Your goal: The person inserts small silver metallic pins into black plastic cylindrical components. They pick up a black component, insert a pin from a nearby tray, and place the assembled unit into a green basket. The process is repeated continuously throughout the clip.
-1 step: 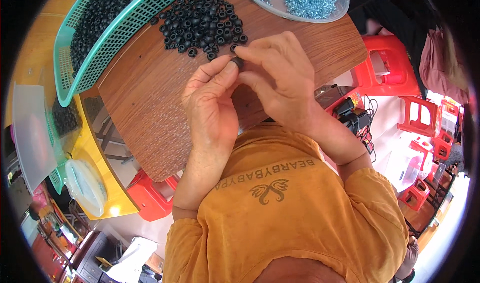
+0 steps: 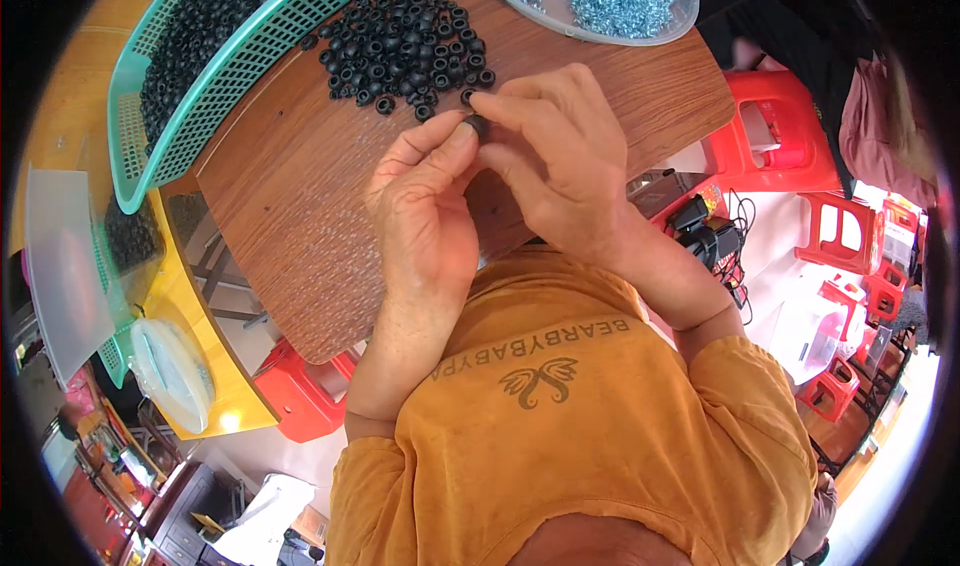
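Between the thumb and index finger of my left hand (image 2: 425, 201) is a small round black cap (image 2: 478, 124). My right hand (image 2: 565, 156) meets it from the other side, index finger above and thumb below, with its fingers bent around the same cap. The fingertips hide most of the piece. Just beyond them, a loose pile of hollow black caps (image 2: 405, 46) lies on the brown wooden table (image 2: 290, 206). Another black cap (image 2: 467, 96) shows right beside my right index fingertip; whether it touches the finger I cannot tell.
A green perforated basket (image 2: 235, 91) full of black caps stands at the far left. Far right, a clear round tray (image 2: 683, 16) holds small blue translucent pieces. Red stools (image 2: 790, 156) stand right of the table; a yellow tabletop (image 2: 215, 366) lies to the left.
My right thumb has shifted very slightly to the right. My left hand and the things on the table look the same.
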Motion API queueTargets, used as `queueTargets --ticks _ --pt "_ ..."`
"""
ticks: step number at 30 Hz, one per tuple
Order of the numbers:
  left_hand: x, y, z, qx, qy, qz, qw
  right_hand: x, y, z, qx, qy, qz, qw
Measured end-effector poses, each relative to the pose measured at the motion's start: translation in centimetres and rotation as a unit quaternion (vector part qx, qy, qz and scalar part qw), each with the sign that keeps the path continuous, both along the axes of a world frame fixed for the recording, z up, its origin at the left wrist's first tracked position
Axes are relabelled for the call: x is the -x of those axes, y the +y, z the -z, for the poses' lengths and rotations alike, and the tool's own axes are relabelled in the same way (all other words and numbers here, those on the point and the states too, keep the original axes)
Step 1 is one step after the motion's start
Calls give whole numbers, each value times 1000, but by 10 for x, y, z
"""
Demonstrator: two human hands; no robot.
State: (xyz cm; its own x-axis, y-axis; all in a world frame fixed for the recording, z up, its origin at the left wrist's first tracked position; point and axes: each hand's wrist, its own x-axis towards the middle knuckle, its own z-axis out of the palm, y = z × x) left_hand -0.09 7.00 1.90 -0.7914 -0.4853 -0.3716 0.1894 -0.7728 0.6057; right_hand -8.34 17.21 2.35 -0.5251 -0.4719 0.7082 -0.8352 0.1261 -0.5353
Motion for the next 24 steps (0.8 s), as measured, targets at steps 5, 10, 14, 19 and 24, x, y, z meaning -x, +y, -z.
queueTargets --ticks 5,10,14,19,24 --pt "-4 -2 7 29 24 23 999 6 -7 9 40 84 4 996" --pt "-5 2 6 75 14 -3 997 5 -4 9 34 79 -12 996" --pt "1 8 2 87 13 -2 996 9 -6 14 52 116 -11 992" --pt "-1 14 -1 80 -18 -22 996 9 -5 18 43 113 -45 992" --pt "-7 17 1 94 -28 -16 995 6 -1 21 43 123 -62 990"
